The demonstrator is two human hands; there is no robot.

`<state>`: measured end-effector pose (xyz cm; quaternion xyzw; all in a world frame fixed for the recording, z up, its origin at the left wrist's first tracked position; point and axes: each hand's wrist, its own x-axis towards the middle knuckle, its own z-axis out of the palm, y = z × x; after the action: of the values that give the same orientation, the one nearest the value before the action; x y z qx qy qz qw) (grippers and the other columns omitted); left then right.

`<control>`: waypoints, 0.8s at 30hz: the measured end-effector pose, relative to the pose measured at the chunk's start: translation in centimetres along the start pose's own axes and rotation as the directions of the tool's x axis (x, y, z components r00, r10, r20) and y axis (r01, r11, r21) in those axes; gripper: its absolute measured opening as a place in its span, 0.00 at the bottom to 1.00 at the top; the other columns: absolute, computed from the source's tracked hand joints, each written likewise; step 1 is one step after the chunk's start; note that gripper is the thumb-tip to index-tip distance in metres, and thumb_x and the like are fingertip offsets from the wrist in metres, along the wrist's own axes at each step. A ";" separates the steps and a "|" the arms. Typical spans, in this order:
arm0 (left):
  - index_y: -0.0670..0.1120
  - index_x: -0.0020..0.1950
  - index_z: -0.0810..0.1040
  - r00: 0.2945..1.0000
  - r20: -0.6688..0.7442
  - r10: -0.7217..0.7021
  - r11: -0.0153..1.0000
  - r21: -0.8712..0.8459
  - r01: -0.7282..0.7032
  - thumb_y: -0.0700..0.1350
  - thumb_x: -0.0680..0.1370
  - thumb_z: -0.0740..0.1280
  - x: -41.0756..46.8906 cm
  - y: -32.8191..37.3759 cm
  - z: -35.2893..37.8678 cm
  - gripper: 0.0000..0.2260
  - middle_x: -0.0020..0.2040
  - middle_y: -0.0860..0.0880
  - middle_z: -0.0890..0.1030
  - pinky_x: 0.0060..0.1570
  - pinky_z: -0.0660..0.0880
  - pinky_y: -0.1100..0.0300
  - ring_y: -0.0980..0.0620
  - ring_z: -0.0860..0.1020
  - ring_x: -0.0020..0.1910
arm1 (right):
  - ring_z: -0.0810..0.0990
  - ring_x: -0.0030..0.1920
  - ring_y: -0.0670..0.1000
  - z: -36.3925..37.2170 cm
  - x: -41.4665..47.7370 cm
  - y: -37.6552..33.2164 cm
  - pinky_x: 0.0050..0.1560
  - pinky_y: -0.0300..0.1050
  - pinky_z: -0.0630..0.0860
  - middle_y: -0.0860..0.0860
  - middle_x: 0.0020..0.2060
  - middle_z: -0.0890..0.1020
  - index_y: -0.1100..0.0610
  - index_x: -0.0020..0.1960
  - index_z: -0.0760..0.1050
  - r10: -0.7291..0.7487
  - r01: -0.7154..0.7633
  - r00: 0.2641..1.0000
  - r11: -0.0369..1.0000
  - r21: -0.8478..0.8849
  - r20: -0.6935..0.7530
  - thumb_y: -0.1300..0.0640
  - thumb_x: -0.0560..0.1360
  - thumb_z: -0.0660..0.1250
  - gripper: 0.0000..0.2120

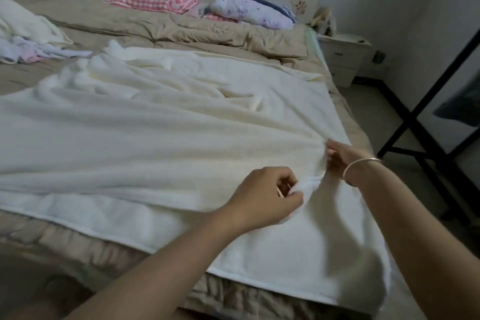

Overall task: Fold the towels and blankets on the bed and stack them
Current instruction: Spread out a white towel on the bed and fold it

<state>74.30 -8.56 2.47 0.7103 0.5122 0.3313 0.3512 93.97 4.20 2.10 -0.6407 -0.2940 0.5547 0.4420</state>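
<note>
A large cream-white blanket (145,122) lies spread over the bed, rumpled toward the far side, its near hem hanging over the bed's edge. My left hand (267,195) pinches a bunched fold of the blanket near its right side. My right hand (340,157), with a silver bangle on the wrist, grips the same blanket a little farther away and to the right; its fingers are curled into the fabric. A second heap of white and pastel cloths (28,39) sits at the far left of the bed.
A tan quilt (161,28) covers the bed. A pink checked pillow (153,1) and a floral bundle (252,10) lie at the headboard. A white nightstand (342,57) stands at the right. A black metal frame (415,122) crosses the floor beside the bed.
</note>
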 end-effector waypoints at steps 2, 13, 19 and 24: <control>0.56 0.38 0.74 0.996 0.070 -0.050 0.980 0.196 0.035 0.53 0.72 0.67 -0.5 -1.6 1.5 0.05 0.33 0.58 0.77 0.40 0.75 0.59 0.60 0.74 0.33 | 0.77 0.32 0.51 -0.6 -0.5 2.2 0.25 0.39 0.78 0.54 0.32 0.77 0.60 0.43 0.75 0.067 -0.065 0.998 0.985 -0.163 0.005 0.53 0.79 0.65 0.10; 0.45 0.47 0.80 0.957 0.280 -0.075 0.982 -0.148 0.121 0.44 0.77 0.68 -2.0 -0.9 2.8 0.03 0.27 0.53 0.74 0.27 0.69 0.63 0.56 0.71 0.24 | 0.74 0.45 0.58 1.8 -4.6 6.9 0.42 0.45 0.64 0.57 0.43 0.76 0.61 0.45 0.69 -0.354 0.330 0.923 0.526 -0.784 0.152 0.53 0.81 0.55 0.12; 0.43 0.49 0.79 0.948 0.316 0.045 0.966 -0.255 0.039 0.42 0.78 0.68 -1.8 2.8 5.9 0.03 0.30 0.54 0.74 0.26 0.67 0.69 0.61 0.70 0.24 | 0.73 0.40 0.56 -3.7 -5.8 5.8 0.38 0.48 0.63 0.55 0.34 0.75 0.65 0.42 0.72 -0.494 0.450 0.856 0.568 -0.689 0.153 0.55 0.80 0.59 0.14; 0.46 0.46 0.79 0.941 0.310 0.139 0.972 -0.223 -0.070 0.42 0.76 0.70 -1.9 5.7 10.0 0.01 0.28 0.59 0.75 0.34 0.68 0.72 0.63 0.71 0.29 | 0.76 0.39 0.52 -9.1 -7.2 5.4 0.40 0.42 0.69 0.56 0.39 0.80 0.65 0.49 0.77 -0.488 0.453 0.863 0.632 -0.628 0.132 0.56 0.80 0.62 0.12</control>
<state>84.98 -13.30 1.72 0.7404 0.3715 0.2804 0.4849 100.71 -6.58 0.52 -0.6667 -0.6101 0.2694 0.3328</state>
